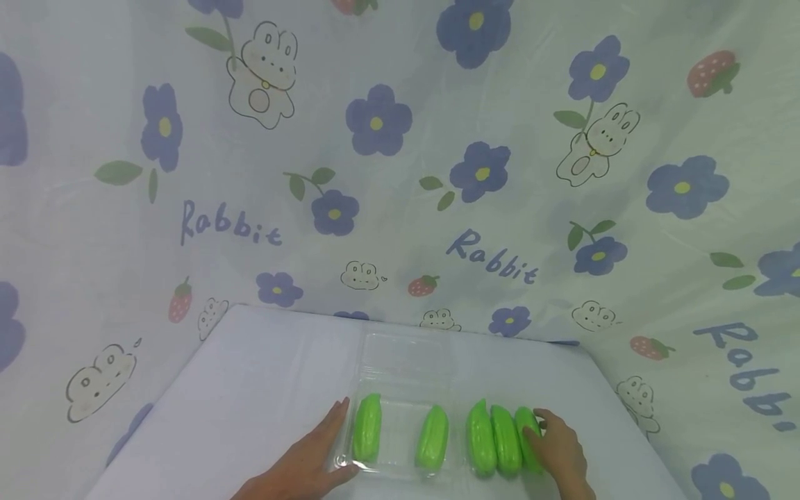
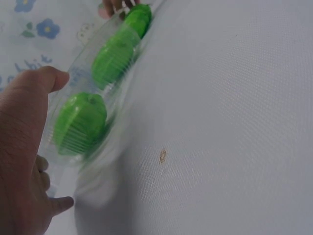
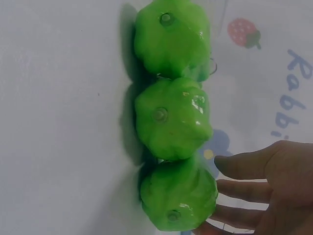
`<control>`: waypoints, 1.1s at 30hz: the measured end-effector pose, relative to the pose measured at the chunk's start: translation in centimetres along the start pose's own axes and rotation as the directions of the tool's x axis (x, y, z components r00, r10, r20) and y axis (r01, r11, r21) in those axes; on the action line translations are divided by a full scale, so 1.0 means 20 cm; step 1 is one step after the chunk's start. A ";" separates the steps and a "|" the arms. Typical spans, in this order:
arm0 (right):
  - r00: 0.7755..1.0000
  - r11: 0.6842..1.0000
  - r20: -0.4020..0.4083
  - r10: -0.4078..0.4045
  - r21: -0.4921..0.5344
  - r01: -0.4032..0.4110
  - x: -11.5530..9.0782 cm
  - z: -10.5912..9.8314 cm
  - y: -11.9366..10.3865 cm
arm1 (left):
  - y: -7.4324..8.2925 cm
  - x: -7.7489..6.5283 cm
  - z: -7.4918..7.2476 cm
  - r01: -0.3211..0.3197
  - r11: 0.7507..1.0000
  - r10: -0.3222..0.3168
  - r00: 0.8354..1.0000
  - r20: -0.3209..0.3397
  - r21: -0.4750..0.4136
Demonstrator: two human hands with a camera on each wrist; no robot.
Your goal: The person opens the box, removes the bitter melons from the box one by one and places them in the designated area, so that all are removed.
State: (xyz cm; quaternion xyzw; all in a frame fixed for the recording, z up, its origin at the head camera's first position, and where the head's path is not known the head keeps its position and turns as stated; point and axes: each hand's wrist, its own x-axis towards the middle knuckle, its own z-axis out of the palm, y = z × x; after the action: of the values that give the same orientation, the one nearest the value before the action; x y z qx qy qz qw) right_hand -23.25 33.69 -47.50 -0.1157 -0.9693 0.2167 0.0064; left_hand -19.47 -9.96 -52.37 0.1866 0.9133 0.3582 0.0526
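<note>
A clear, ridged plastic container [image 1: 398,430] lies open on the white table [image 1: 250,389], its lid extending away from the person; its transparent edges are hard to trace. It holds 2 glossy green, ridged, elongated vegetables [image 1: 367,427], well apart. 3 more green vegetables [image 1: 506,444] lie side by side to its right.

The left hand [image 1: 306,458] spreads wide at the container's left edge, thumb along the near rim. The right hand [image 1: 559,444] is at the outermost vegetable, partly hiding it; its fingers stand apart, some tips hidden behind the vegetable in the right wrist view, so firm contact is hard to judge.

Only that view clearly shows the stubby stalks [image 3: 160,115]; the left wrist view cuts off the far fingers [image 2: 115,6].
</note>
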 end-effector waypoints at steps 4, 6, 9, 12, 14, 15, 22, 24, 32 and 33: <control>1.000 1.000 -0.021 -0.012 0.005 0.012 -0.01 -0.03 -0.01 | 0.00 0.00 0.00 -0.004 1.000 0.004 1.000 -0.004 0.002; 0.999 1.000 -0.037 -0.015 0.005 0.016 -0.02 -0.04 -0.02 | 0.00 0.00 0.00 -0.008 1.000 0.008 1.000 -0.009 0.009; 0.997 0.999 -0.067 -0.032 0.002 0.032 -0.02 -0.06 -0.04 | -0.01 0.00 0.00 -0.013 1.000 0.013 1.000 -0.018 0.020; 0.993 0.998 -0.098 -0.062 0.021 0.064 -0.03 -0.06 -0.07 | -0.01 0.00 0.00 -0.014 1.000 0.014 1.000 -0.020 0.022; 0.989 0.995 -0.117 -0.085 0.038 0.090 -0.04 -0.06 -0.10 | -0.01 0.00 0.00 -0.010 1.000 0.010 1.000 -0.015 0.018; 0.987 0.994 -0.128 -0.098 0.042 0.104 -0.04 -0.06 -0.11 | 0.00 0.00 0.00 -0.012 1.000 0.012 1.000 -0.016 0.019; 0.973 0.982 -0.165 -0.162 0.069 0.175 -0.10 -0.06 -0.30 | -0.01 0.00 0.01 -0.014 1.000 0.014 1.000 -0.017 0.016; 0.968 0.976 -0.172 -0.184 0.087 0.201 -0.12 -0.04 -0.35 | -0.01 0.00 0.01 -0.020 1.000 0.020 1.000 -0.021 0.021; 0.953 0.956 -0.150 -0.264 0.086 0.279 -0.18 0.15 -0.54 | -0.01 0.00 0.01 -0.055 0.998 0.056 0.997 -0.048 0.021; 0.952 0.955 -0.143 -0.271 0.082 0.285 -0.18 0.17 -0.56 | -0.01 0.00 0.01 -0.056 0.998 0.057 0.997 -0.049 0.021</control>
State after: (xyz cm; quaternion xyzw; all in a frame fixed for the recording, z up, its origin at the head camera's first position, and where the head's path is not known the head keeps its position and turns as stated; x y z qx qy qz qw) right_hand -22.42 21.49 -45.72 0.0087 -0.9612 0.2545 0.1058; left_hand -19.43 -9.97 -52.57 0.2038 0.9123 0.3548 0.0180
